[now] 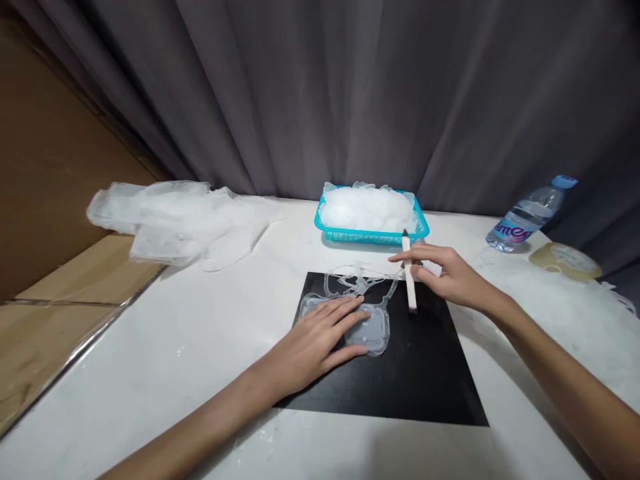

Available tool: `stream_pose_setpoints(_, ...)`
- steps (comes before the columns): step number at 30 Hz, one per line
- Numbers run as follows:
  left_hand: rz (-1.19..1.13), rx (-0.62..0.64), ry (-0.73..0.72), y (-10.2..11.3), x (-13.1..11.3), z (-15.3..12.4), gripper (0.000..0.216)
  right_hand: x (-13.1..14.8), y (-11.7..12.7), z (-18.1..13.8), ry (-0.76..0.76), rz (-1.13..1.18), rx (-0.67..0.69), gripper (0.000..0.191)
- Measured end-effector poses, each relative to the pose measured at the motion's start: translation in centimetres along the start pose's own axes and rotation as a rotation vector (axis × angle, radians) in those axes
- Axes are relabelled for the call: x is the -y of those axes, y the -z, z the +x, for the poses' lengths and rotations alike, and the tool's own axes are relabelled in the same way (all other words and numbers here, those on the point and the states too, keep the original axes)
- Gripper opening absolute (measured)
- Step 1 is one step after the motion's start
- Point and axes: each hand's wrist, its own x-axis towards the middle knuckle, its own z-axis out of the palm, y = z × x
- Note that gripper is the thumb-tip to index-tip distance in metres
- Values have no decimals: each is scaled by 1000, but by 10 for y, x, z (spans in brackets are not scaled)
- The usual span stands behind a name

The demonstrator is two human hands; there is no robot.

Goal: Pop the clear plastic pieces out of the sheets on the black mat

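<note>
With left hand [320, 337] splayed flat on clear plastic piece [374, 331] at black mat's [425, 380] far-left part, steer knife [411, 293] — pinched in right hand [447, 273] at mat's far edge — away from that hand.

- The bench [190, 347] has a white top, smudged, with small pale flecks near its front edge and a metal strip along its left edge.
- A black mat [415, 380] lies flat in the middle.
- A turquoise basket [350, 235] stands behind the mat, close to the curtain, heaped with white material.
- A crumpled pile of clear plastic bags [175, 220] lies at the far left, hanging over the edge.
- A water bottle [527, 217] lies on its side at the far right.
- A tape roll [565, 260] lies flat just beside the bottle.
- Thin white scraps [550, 307] are spread right of the mat.
</note>
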Motion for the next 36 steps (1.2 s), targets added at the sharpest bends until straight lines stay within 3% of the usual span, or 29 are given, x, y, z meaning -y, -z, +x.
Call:
stream_pose_setpoints(4,22,-12,62,-4,-1,4,64,1,4,-2,32,18,3,32)
stream_pose_setpoints(9,-34,-15,41,0,6,4,48,5,-3,-8,73,18,4,16)
stream_pose_setpoints(13,-87,-74,-63,0,6,6,33,19,-15,-21,-60,19,-72,56)
stream_pose_setpoints(16,-96,-118,-88,-3,0,7,19,27,-21,-34,-78,134,100,85)
stream_pose_setpoints(18,-69,-165,-83,-6,-4,7,17,30,-22,-40,-83,228,196,89)
stream_pose_setpoints(21,51,-237,-156,-11,-11,3,12,32,-24,-41,-102,332,216,78)
stream_pose_setpoints(25,280,-264,-247,-15,-20,-4,19,32,-35,-38,-117,329,236,32)
stream_pose_setpoints(27,333,-239,-251,-16,-24,-6,24,31,-43,-40,-108,355,279,19)
stream_pose_setpoints(30,308,-192,-216,-17,-30,-9,27,28,-54,-44,-79,382,263,13)
stream_pose_setpoints(36,68,-117,-13,-16,-40,-18,42,24,-61,-45,-57,387,145,6)
